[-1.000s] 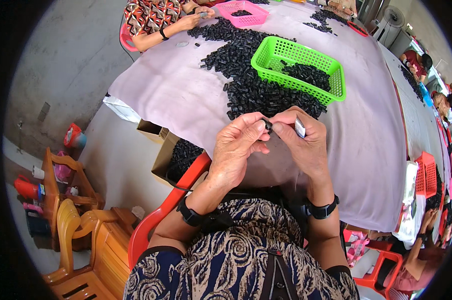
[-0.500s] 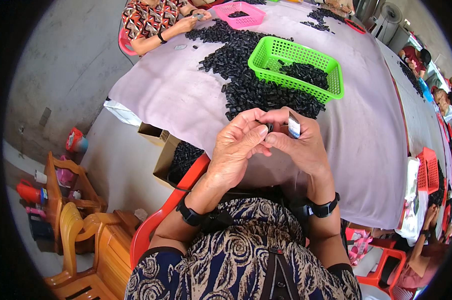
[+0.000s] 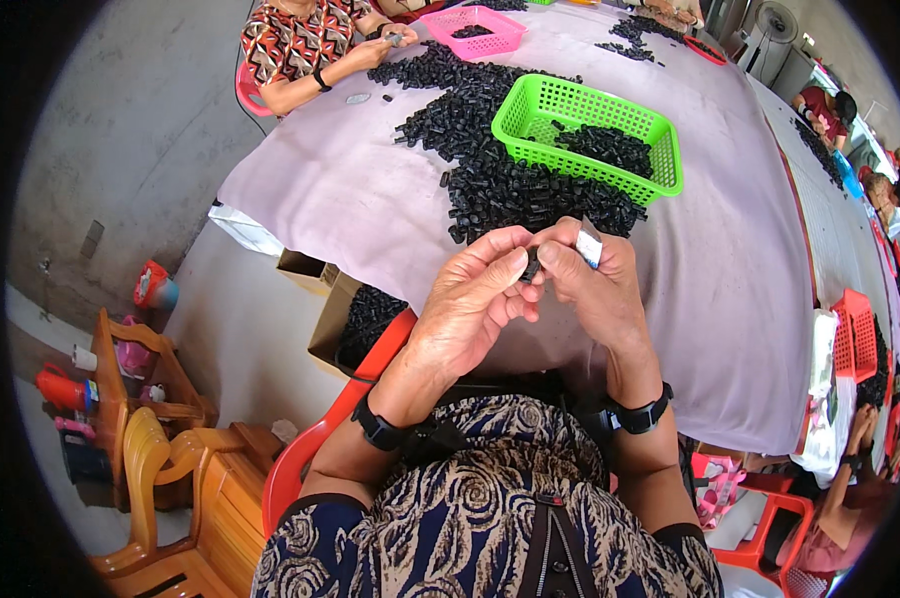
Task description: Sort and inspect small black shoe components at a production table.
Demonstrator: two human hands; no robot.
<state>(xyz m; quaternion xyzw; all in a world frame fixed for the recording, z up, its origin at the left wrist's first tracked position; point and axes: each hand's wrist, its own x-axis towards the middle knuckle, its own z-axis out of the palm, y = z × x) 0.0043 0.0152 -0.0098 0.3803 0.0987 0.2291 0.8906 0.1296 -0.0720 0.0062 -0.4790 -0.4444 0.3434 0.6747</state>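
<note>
My left hand (image 3: 465, 304) pinches a small black plastic piece (image 3: 531, 266) between thumb and fingers. Close against it, the thumb of my right hand (image 3: 609, 289) presses on the piece's right side. A flat, shiny, silvery-white strip (image 3: 589, 248) juts from between my right fingers; its other end is hidden, so its kind cannot be made out. Both hands are held above the near edge of the cloth-covered table. Just beyond them spreads a pile of similar black pieces (image 3: 529, 202), with a green perforated basket (image 3: 587, 169) standing at it, partly filled with more.
A pink basket (image 3: 514, 42) stands farther off by a co-worker (image 3: 305, 50). Open cardboard boxes (image 3: 328, 334) are below the table's left edge, beside my red chair (image 3: 315, 439). Wooden chairs (image 3: 211, 498) stand lower left. A red basket (image 3: 854, 334) is at the right.
My right thumb has moved up onto the black piece, which shows more now. The silvery strip has tilted slightly. My left hand keeps its pinch.
</note>
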